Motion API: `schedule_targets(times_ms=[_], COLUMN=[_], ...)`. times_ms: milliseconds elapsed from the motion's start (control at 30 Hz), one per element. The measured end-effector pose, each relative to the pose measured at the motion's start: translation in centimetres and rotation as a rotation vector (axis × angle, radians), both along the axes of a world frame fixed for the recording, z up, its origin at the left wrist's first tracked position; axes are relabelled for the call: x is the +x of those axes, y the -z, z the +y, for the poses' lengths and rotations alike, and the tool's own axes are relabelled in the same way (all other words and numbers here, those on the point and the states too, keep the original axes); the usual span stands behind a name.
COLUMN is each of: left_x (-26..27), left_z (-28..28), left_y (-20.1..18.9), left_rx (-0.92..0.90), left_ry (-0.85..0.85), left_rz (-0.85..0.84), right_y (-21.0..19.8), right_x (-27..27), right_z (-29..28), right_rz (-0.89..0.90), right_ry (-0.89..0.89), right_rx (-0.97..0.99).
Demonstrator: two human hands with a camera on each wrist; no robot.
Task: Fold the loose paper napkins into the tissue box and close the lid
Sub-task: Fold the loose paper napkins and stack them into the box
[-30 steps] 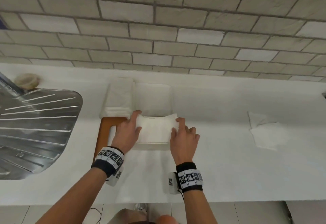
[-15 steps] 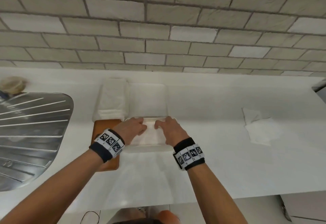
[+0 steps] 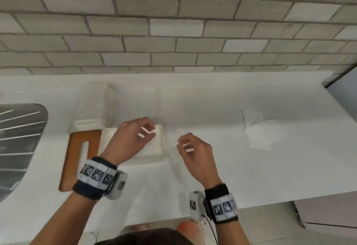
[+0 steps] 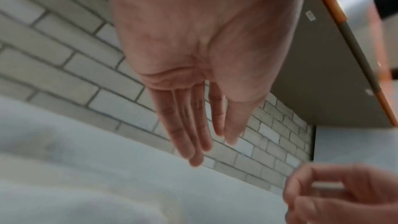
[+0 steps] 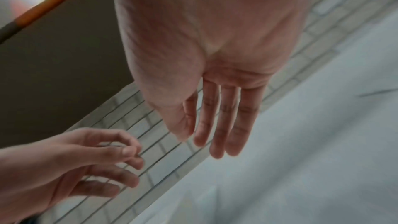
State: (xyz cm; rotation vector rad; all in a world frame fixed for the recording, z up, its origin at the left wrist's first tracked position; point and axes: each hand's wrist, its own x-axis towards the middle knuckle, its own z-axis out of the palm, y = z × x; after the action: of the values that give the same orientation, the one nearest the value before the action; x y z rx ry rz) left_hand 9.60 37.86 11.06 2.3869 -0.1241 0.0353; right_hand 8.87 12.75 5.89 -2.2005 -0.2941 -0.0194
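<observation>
Left hand (image 3: 131, 140) above box (image 3: 158, 148) – fingers loose, holds nothing. Right hand (image 3: 195, 152) beside box, relaxed, empty. Napkins (image 3: 260, 131) lie well apart on counter (image 3: 212, 109).

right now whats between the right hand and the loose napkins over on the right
Nothing: in the head view the right hand hovers over bare white counter, and only that bare surface separates it from the loose napkins.
</observation>
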Motion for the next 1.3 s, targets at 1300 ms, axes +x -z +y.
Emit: schedule_targets(times_ms=[1300], left_x=[13.9], left_z=[-34.2], left_y=[11.8], left_rx=[-0.864], left_ry=[-0.363], left_rz=[0.237], right_y=[3.7], right_x=[10.9], right_z=[-35.4], right_rz=[0.139], right_ry=[0.164], right_rx=[0.251])
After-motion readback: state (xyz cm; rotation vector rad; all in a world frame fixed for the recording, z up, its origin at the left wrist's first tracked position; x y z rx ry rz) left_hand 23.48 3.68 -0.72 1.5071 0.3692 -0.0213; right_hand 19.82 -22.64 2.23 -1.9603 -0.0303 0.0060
